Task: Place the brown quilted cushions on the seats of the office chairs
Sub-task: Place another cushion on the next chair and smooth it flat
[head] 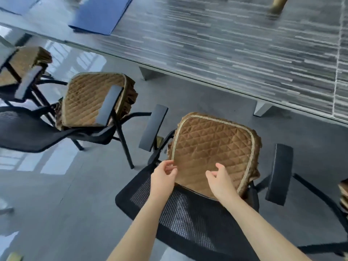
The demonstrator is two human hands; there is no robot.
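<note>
A brown quilted cushion (212, 146) with a pale braided border lies on the seat of the black mesh office chair (178, 210) right in front of me. My left hand (163, 178) pinches the cushion's near left edge between thumb and fingers. With loosely spread fingers, my right hand (220, 179) rests on the cushion's near middle. To the left, a second chair carries another brown cushion (88, 102) on its seat. A third cushion (20, 63) sits on a chair at the far left.
A long grey striped table (226, 44) runs behind the chairs, with a blue folder (101, 14) on it. Black armrests (154, 127) (280, 176) flank the near seat. Part of another brown cushion (343, 193) shows at the right edge. The floor is glossy grey.
</note>
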